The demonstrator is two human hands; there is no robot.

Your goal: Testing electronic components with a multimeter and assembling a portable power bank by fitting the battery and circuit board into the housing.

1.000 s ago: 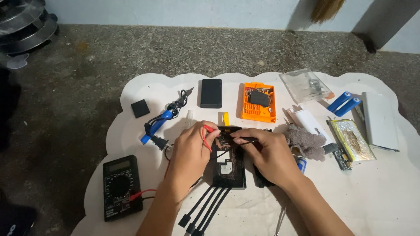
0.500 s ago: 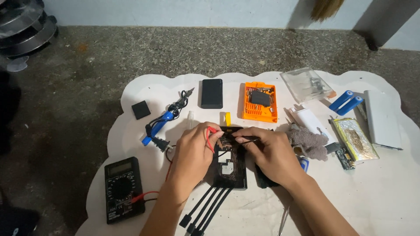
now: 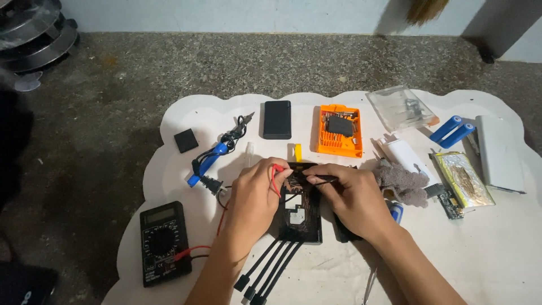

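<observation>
My left hand (image 3: pixel 255 197) grips a red test probe (image 3: pixel 276 176) and my right hand (image 3: pixel 350 197) grips a black test probe (image 3: pixel 319 179). Both probe tips touch the top end of an opened black device (image 3: pixel 300 214) lying between my hands on a white mat (image 3: pixel 497 248). Several black cables (image 3: pixel 265 274) fan out from the device's near end. The probe leads run to a black multimeter (image 3: pixel 164 243) at the mat's left near corner.
A blue-handled soldering iron (image 3: pixel 212 158), small black square (image 3: pixel 186 140), black case (image 3: pixel 277 119), orange screwdriver-bit box (image 3: pixel 339 130), clear plastic box (image 3: pixel 400 108), white charger (image 3: pixel 401 153), grey cloth (image 3: pixel 402 183), two blue cells (image 3: pixel 451 131), a foil pouch (image 3: pixel 462 179) and a white cover (image 3: pixel 499 152) lie around.
Both hands stay on the device; the probes shifted only slightly at its top end. The view has drifted a little.
</observation>
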